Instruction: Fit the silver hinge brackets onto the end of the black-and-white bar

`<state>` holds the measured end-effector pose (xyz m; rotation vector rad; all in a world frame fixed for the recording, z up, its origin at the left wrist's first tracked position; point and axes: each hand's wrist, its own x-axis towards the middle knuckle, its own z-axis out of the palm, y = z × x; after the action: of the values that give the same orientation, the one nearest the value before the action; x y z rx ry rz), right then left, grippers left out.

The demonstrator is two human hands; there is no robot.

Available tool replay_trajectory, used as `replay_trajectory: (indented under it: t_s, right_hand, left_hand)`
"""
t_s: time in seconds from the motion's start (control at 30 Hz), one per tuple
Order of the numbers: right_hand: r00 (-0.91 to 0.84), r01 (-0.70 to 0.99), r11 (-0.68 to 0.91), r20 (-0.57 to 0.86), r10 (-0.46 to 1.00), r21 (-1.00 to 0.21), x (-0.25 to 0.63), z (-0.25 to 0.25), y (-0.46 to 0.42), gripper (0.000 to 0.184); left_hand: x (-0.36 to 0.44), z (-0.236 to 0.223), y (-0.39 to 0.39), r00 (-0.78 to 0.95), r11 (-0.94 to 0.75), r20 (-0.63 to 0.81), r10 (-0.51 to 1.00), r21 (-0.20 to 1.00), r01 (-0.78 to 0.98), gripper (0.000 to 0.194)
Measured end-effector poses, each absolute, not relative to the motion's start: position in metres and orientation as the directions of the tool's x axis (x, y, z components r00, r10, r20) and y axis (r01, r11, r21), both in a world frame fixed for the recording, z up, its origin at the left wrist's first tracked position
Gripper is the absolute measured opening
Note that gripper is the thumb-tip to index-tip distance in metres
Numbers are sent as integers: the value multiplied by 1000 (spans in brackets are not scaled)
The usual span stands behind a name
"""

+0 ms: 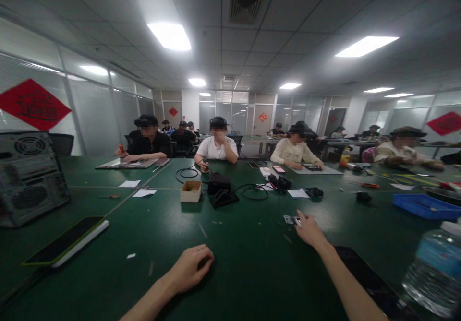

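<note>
Metal bracket (289,219) is lying on the green bench mat (248,273), with your right hand (309,230) reaching it, fingers slightly spread, any pinch impossible to tell. Your left hand (189,268) is resting curled, fingers together, holding nothing, while the cardboard box (190,191) is sitting well apart.

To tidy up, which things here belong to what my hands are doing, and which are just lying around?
Belongs: small metal part, touched by the right hand.

Lying around: water bottle, phone, blue tray, cardboard box.
</note>
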<state>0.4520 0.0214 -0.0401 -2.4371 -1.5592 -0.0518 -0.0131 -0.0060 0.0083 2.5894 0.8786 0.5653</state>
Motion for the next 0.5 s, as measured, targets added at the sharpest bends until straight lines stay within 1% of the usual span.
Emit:
replay_trajectory:
  t_s: [0.1, 0.5]
  right_hand:
    - [436, 893, -401, 168, 884, -204, 458, -42, 20, 60]
    - [457, 885, -440, 109, 883, -150, 455, -38, 16, 62]
  left_hand:
    - [-13, 10, -7, 735, -751, 254, 629, 442, 491, 17]
    - [-14, 10, -7, 737, -747, 242, 632, 446, 494, 17]
